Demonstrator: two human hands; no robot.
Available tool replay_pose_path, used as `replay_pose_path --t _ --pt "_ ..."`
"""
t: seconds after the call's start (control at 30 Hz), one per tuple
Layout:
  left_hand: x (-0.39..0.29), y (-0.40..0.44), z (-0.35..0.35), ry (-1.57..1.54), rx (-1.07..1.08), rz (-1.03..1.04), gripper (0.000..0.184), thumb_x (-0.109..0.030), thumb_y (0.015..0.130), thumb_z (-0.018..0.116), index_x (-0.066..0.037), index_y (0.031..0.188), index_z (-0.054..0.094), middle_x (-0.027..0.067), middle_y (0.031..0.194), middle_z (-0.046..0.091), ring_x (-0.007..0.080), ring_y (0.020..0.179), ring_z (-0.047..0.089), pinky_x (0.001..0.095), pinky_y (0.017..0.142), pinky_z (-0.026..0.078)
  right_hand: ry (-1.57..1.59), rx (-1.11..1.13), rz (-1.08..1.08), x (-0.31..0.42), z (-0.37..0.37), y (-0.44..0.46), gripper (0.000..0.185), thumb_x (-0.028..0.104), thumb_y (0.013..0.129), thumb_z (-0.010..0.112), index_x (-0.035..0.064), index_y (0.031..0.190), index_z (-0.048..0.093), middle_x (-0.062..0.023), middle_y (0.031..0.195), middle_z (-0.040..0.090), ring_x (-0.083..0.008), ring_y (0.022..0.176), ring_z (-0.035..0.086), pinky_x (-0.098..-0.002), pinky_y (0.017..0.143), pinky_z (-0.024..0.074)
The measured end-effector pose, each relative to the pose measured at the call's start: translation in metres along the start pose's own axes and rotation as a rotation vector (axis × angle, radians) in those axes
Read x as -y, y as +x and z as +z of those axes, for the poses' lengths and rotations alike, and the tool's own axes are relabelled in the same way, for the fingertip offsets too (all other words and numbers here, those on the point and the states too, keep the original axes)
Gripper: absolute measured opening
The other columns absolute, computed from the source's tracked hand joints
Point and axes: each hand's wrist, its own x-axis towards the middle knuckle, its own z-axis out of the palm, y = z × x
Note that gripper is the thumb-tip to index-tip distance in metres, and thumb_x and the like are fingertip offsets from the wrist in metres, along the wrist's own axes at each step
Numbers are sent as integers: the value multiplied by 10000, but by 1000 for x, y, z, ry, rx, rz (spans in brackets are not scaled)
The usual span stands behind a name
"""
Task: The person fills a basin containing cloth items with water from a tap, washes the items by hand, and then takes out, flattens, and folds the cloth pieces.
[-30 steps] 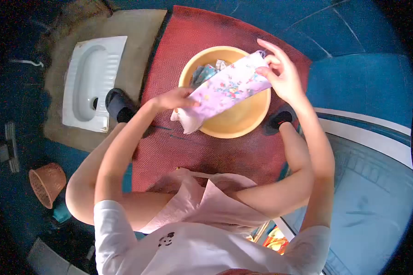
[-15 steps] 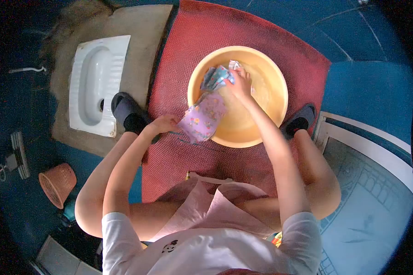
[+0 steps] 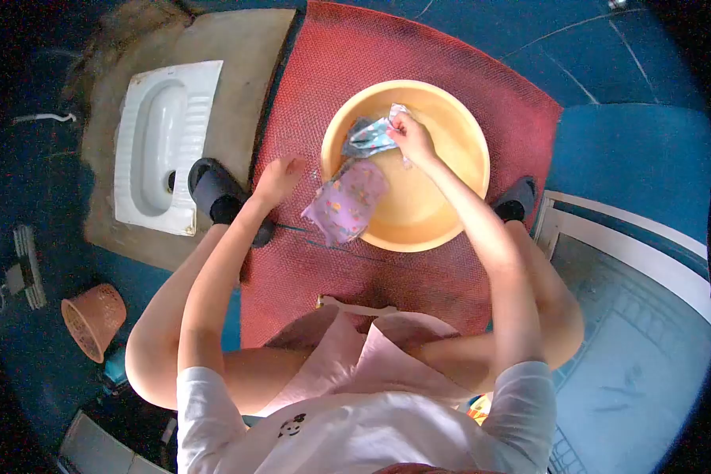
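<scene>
A yellow basin [image 3: 442,221] with water in it stands in front of me. In my right hand [image 3: 412,138] is a light blue patterned cloth [image 3: 371,138], pinched near its upper end. The rest of that cloth trails down to the left inside the basin. Over the basin's lower left rim hangs a purple flowered cloth [image 3: 346,201], its outer end outside the basin. Left of the basin, above the mat, my left hand [image 3: 280,180] holds nothing; its fingers are loosely bent and apart from the purple cloth.
Under the basin lies a red textured mat [image 3: 450,47]. A white squat toilet [image 3: 166,150] is set into the floor at left. A pink basket [image 3: 95,320] sits at lower left, and a white-framed door panel [image 3: 632,347] is at right.
My left hand has let go of the purple cloth and moved up and slightly left. My right hand has shifted a little, lifting the blue cloth's end and stretching it.
</scene>
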Motion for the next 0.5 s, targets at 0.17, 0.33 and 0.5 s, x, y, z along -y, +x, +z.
replay_pose_path --t 0.17,0.33,0.5 --pt "-62 -33 21 -399 -110 21 318 -233 794 507 -6 1017 511 143 929 584 213 876 556 300 741 429 576 32 -52 67 -45 -52 184 23 716 602 57 704 421 3 744 513 -99 709 501 -248 639 407" --pt "-139 -64 48 -1033 251 -344 488 -397 806 455 -33 1128 421 118 1083 490 227 1004 462 321 864 350 695 28 12 125 -80 -108 196 23 706 615 68 678 427 7 711 496 -72 701 495 -222 630 403" --pt "-166 -80 85 -1542 418 -335 547 -455 804 419 -61 1177 345 123 1126 432 235 1021 428 386 891 317 748 221 138 144 -104 -145 205 53 700 628 84 641 434 9 689 506 -67 698 504 -224 612 407"
